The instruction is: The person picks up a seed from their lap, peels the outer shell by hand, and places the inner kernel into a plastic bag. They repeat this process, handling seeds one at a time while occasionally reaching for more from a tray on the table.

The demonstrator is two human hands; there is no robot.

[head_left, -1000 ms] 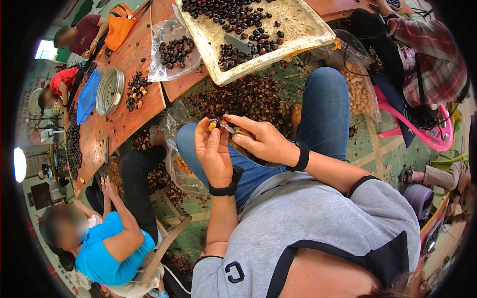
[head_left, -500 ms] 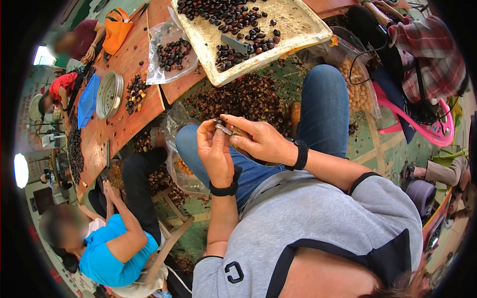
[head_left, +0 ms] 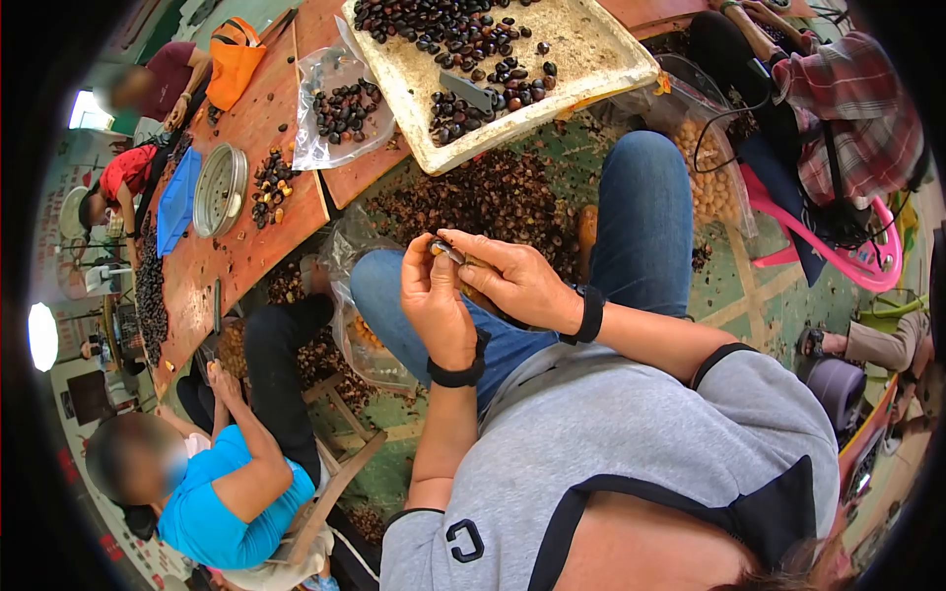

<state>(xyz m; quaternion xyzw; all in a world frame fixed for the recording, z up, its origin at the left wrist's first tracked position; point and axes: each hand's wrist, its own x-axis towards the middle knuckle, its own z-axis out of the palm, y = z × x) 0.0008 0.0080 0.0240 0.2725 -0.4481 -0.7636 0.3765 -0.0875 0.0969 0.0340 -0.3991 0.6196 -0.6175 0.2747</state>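
Close together above my lap, my left hand pinches a small dark nut between thumb and fingers. My right hand is closed around a small knife, whose short metal blade touches the nut. Most of the knife's handle is hidden in the right palm. Beyond the hands, a worn white tray holds many dark nuts and a grey flat tool. A clear plastic bag with more dark nuts lies left of the tray.
Shell pieces cover the floor below the tray. On the red table are a metal bowl, a blue tray and an orange bag. A person in blue sits at the left; a pink stool stands right.
My left hand has shifted slightly right, and the nut is turned so a paler part shows by the blade. The person in blue has moved their head a little.
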